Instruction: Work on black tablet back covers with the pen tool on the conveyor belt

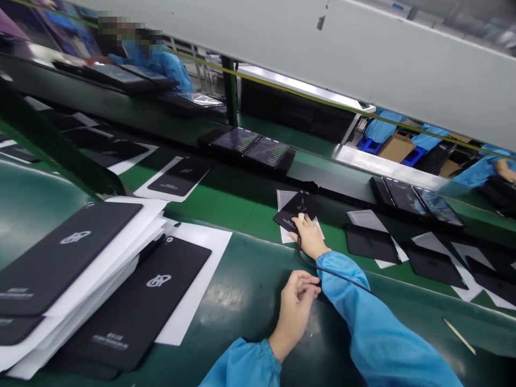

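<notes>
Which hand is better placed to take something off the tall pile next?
Probably the left hand. It looks empty and is nearer the pile. The right hand is farther away, over a black panel, and seems to hold a tool with a black cord.

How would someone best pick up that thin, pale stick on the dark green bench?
Pinch the thin, pale stick midway, from above, thumb and finger on its long sides; probably easiest, as it lies flat, slender and uncovered.

White logo (158,281) on black panels (145,312), print (109,342) illegible
</notes>
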A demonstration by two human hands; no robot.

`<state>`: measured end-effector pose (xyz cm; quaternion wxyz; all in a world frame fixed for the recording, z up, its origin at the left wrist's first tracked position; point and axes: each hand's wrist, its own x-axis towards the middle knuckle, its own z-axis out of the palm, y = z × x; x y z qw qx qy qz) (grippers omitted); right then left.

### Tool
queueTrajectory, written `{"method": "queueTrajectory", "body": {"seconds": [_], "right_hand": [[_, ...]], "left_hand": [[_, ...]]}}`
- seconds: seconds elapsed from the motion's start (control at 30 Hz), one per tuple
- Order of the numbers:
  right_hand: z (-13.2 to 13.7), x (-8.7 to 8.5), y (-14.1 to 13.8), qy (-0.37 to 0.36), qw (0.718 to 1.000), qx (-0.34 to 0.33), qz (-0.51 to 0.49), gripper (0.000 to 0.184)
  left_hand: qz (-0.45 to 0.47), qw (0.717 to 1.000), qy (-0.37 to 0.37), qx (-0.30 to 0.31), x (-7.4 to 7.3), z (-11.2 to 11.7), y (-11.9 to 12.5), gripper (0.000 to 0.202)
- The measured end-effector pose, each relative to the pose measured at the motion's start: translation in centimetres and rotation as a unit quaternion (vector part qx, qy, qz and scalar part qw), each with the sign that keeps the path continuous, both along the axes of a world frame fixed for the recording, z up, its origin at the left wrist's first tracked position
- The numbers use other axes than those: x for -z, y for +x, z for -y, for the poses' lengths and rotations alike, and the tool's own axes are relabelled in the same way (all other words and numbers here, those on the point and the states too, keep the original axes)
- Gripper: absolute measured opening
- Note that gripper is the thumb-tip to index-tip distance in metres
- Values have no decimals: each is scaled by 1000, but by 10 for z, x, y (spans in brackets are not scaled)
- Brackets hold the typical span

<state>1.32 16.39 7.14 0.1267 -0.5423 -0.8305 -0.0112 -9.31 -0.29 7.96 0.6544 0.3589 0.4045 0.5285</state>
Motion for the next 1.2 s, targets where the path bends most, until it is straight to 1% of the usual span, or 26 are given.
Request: {"method": "queueTrajectory", "body": {"seconds": [0.2,0.3,0.4,0.47,0.57,0.63,0.7,0.77,0.83,0.9,0.93,1.0,1.07,1.13,1.2], "right_hand": [[5,6,-6,12,999,10,47,43],[9,8,-5,33,999,9,42,45],[14,5,5,69,998,9,14,48],[14,-2,18,104,994,18,-19,49],[11,-20,48,169,981,55,-82,47],[10,-35,70,219,961,99,-134,45],[16,-51,90,267,933,148,-188,45],[32,-64,106,302,901,188,-249,48],[57,-73,116,317,872,213,-307,49],[87,-76,122,327,851,235,-337,47],[103,-75,123,330,846,243,-342,45],[132,-69,122,322,844,257,-343,40],[156,-59,119,297,852,264,-341,37],[174,-47,116,272,862,268,-333,35],[186,-37,120,258,877,264,-309,33]], "left_hand": [[10,1000,-12,-1,-1,-1,1,15],[13,1000,-16,-3,-2,0,1,15],[17,1000,-21,-4,0,0,2,17],[19,1000,-25,-5,1,0,3,18],[19,1000,-22,-4,4,-1,4,19],[18,1000,-19,-4,5,-2,4,20],[18,1000,-15,-8,6,-3,3,20],[14,1000,-5,-21,7,-5,1,21],[6,998,9,-54,8,-7,-1,24],[-8,995,20,-99,8,-8,-3,29],[-12,993,22,-118,9,-9,-4,32],[-2,991,14,-133,8,-10,-5,41],[32,994,-13,-100,7,-11,-5,45],[63,995,-39,-60,6,-10,-5,42],[72,995,-49,-43,5,-10,-5,36]]}}
